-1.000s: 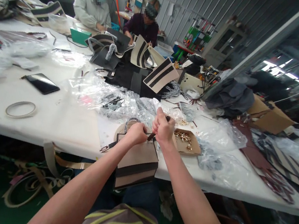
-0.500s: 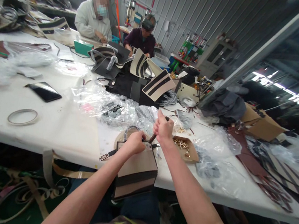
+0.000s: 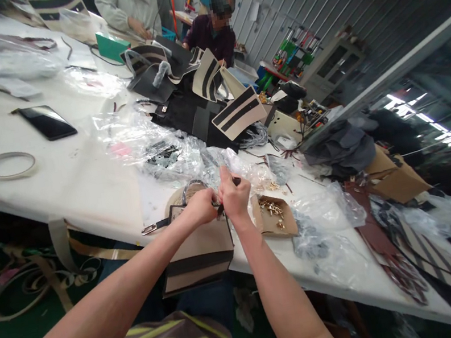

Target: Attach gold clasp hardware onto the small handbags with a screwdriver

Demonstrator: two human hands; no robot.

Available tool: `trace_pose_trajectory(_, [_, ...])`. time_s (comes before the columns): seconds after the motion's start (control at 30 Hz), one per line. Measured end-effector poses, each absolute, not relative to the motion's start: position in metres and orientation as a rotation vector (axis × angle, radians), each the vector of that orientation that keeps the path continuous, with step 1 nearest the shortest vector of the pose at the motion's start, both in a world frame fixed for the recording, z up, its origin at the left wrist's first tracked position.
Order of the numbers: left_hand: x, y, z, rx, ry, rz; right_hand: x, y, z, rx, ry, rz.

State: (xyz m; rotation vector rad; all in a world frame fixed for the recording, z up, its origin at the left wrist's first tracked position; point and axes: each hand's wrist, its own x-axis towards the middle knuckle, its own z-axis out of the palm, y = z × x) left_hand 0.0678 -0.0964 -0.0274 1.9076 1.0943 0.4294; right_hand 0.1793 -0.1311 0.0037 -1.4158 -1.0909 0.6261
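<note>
A beige bag [image 3: 197, 242] with dark stripes and dark edging hangs partly over the table's front edge, near my lap. My left hand [image 3: 202, 207] is closed at its upper right part, fingers pinched; what lies under the fingertips is hidden. Close against it, my right hand [image 3: 233, 192] makes a fist around a slim dark tool [image 3: 236, 181], whose end pokes out above the fingers. The tool's lower end meets the bag near my left fingertips. A dark strap with a metal buckle [image 3: 149, 229] sticks out leftward from the bag. Behind the bag sits a round tan roll [image 3: 172, 198].
A cardboard tray [image 3: 278, 223] of brass-coloured fittings stands right of my hands. Clear plastic [image 3: 188, 155] and a pile of striped bags [image 3: 237, 114] lie beyond. A phone [image 3: 47, 122] and tape ring [image 3: 8, 165] are left. Two people work across the table.
My right hand has moved left and down, closing the gap to my left hand. The camera view has shifted slightly. The tool has stayed in my right fist.
</note>
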Motion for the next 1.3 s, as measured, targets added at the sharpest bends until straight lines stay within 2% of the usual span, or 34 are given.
trace_pose_trajectory(0.13, [0.065,-0.092,-0.022,1.948,1.087,0.385,0.178,-0.173,-0.008,-1.289,-1.082,0.482])
trace_pose_trajectory(0.3, [0.066,-0.090,-0.016,1.971,1.112,0.354,0.181,-0.174,0.003,-1.165,-0.957,0.563])
trace_pose_trajectory(0.73, [0.067,-0.098,-0.017,1.967,1.119,0.349,0.170,-0.163,-0.002,-1.333,-1.076,0.421])
trace_pose_trajectory(0.97, [0.066,-0.098,-0.012,2.003,1.122,0.362,0.182,-0.159,0.011,-1.184,-0.904,0.599])
trace_pose_trajectory(1.3, [0.067,-0.100,-0.024,2.033,1.085,0.434,0.174,-0.157,-0.002,-1.286,-1.028,0.471])
